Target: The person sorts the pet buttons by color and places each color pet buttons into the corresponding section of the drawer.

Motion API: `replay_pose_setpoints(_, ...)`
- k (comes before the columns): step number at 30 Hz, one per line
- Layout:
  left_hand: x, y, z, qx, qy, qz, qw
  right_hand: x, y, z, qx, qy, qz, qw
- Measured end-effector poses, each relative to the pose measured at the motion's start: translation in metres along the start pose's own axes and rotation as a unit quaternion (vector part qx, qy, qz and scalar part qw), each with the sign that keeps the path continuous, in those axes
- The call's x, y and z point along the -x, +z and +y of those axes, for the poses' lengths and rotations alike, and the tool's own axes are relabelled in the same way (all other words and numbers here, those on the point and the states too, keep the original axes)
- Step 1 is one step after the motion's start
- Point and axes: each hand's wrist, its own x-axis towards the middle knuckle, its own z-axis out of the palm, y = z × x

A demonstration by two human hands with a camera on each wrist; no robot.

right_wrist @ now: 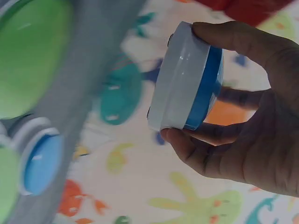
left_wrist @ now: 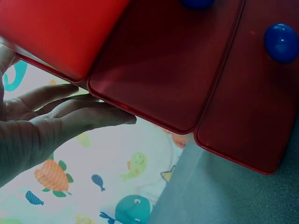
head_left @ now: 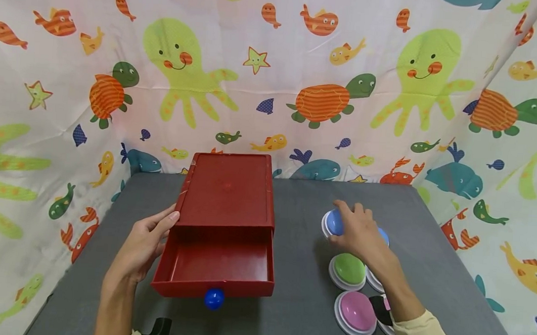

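Note:
A red drawer box (head_left: 228, 193) stands left of centre with a drawer (head_left: 218, 289) pulled out, a round blue knob (head_left: 214, 298) on its front. My left hand (head_left: 143, 242) touches the box's left side, thumb along the top edge; in the left wrist view its fingers (left_wrist: 88, 114) lie straight beside the red panels. My right hand (head_left: 363, 230) holds a round push light (right_wrist: 180, 77) with a white base and blue dome, thumb and fingertips at its rim. In the right wrist view the light is turned on its side.
A green-domed light (head_left: 348, 269) and a pink-domed light (head_left: 358, 311) sit on the grey table (head_left: 297, 270) near my right forearm. Another blue-domed light (head_left: 385, 236) and others are partly hidden by that arm. A sea-animal curtain (head_left: 270, 127) encloses the back and sides.

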Motion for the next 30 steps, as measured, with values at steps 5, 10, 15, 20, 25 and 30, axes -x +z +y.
replay_pose_setpoints(5,0.001,0.000,-0.002,0.003,0.007,0.001,1.0000,0.024,-0.030,-0.033,-0.024,-0.012,0.041,0.999)
replay_pose_setpoints(10,0.000,0.001,-0.004,0.006,0.013,-0.007,0.9999,0.048,-0.053,-0.070,-0.054,-0.039,0.083,0.994)
replay_pose_setpoints(15,0.001,-0.001,-0.004,0.006,0.014,-0.001,0.9999,0.062,-0.059,-0.109,-0.087,-0.094,0.106,0.986)
replay_pose_setpoints(20,0.003,0.000,-0.005,0.004,0.013,0.002,0.9999,0.066,-0.052,-0.150,-0.102,-0.161,0.080,0.979)
replay_pose_setpoints(25,0.003,0.001,-0.006,0.003,0.000,0.011,0.9999,0.064,-0.035,-0.188,-0.102,-0.230,0.035,0.967)
replay_pose_setpoints(30,0.004,0.002,-0.007,-0.006,-0.011,0.017,0.9998,0.063,-0.017,-0.211,-0.077,-0.270,0.012,0.960)
